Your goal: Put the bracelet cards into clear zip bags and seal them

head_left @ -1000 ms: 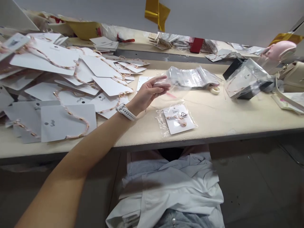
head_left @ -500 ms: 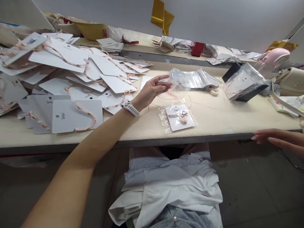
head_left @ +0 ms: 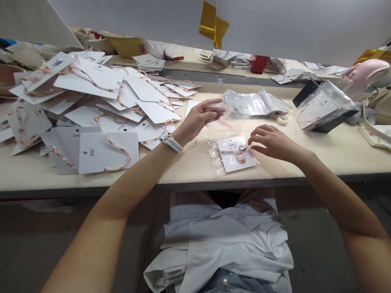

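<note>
My left hand (head_left: 200, 118), with a white watch on its wrist, is raised over the table and pinches the edge of a clear plastic bag (head_left: 227, 118). My right hand (head_left: 270, 142) rests with curled fingers on the right edge of a bagged white card with a chain (head_left: 235, 154) lying flat near the table's front edge. Its fingertips touch that packet's plastic.
A large heap of white cards with pink and gold chains (head_left: 91, 110) covers the table's left half. A stack of clear bags (head_left: 255, 101) and a tape roll (head_left: 282, 119) lie behind. A black box with bagged cards (head_left: 324, 108) stands at the right.
My right hand has come in from the right edge, below the table front, up onto the bagged card. My left hand stays raised with the clear bag.
</note>
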`<state>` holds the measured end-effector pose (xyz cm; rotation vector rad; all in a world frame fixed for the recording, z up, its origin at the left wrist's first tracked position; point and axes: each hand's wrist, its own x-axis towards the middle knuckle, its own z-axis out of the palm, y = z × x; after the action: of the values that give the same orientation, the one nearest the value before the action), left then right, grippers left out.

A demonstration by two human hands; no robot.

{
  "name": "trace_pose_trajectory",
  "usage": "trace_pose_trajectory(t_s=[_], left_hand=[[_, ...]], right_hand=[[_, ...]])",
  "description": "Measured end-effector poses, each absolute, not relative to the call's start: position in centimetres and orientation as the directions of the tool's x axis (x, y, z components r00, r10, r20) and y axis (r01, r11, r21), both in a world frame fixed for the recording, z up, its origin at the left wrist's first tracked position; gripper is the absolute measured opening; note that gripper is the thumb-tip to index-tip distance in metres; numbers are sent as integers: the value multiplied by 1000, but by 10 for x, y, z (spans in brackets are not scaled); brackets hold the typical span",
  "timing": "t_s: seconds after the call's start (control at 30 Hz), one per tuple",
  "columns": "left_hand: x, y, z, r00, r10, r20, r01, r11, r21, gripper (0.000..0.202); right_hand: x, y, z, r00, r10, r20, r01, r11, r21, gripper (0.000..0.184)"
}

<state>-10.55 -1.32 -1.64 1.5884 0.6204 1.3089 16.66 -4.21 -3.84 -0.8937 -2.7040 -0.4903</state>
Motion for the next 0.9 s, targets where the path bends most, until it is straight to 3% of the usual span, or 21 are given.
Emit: trace_pose_trajectory(t_s=[0.1, 0.17, 0.23, 0.27, 0.33, 0.4, 0.5, 0.57, 0.6, 0.67, 0.73, 0.8, 0.9], left_hand=[[-106, -13, -17, 302, 838, 455, -125, -438, 890, 42], [-107, -12, -17, 310, 831, 462, -111, -451, 886, 43], [-107, -13, -17, 308, 830, 465, -113, -454, 884, 43], [-107, -13, -17, 308, 831, 464, -114, -452, 885, 43], [-106, -15, -17, 309, 834, 457, -111, -445, 888, 43], [-104, -16, -17, 312, 838, 447, -100, -439, 893, 44], [-104, -16, -16, 298, 849, 436, -87, -431, 898, 43], [-104, -15, -16, 282, 855, 435, -92, -428, 899, 43], [-105, -14, -16, 274, 857, 436, -92, -428, 899, 43], [-106, -14, -16, 268, 859, 436, -78, -431, 899, 43], [-106, -14, -16, 274, 858, 434, -69, -433, 899, 44], [-106, -13, -17, 284, 855, 433, -76, -430, 900, 45], [-105, -13, -18, 286, 859, 424, -65, -424, 903, 46]], right_hand=[[171, -46, -39, -781, 508, 363, 605, 761, 234, 33], [187, -53, -35, -701, 553, 450, 684, 699, 207, 35], [211, -59, -27, -469, 681, 563, 868, 475, 148, 35], [224, -60, -22, -290, 753, 591, 953, 283, 107, 34], [244, -61, -10, -45, 873, 486, 996, 4, 85, 32], [251, -59, 2, 91, 918, 385, 983, -145, 113, 37], [242, -56, 16, 239, 887, 395, 945, -307, 117, 41], [236, -52, 22, 255, 921, 294, 955, -288, 75, 37], [236, -49, 24, 192, 965, 178, 980, -199, 18, 35], [241, -41, 27, -117, 993, -4, 967, 113, -228, 37], [248, -31, 29, -342, 934, 104, 806, 349, -478, 43], [253, -21, 32, -220, 930, 295, 774, 350, -528, 45], [250, -9, 41, 116, 929, 351, 877, 71, -475, 46]])
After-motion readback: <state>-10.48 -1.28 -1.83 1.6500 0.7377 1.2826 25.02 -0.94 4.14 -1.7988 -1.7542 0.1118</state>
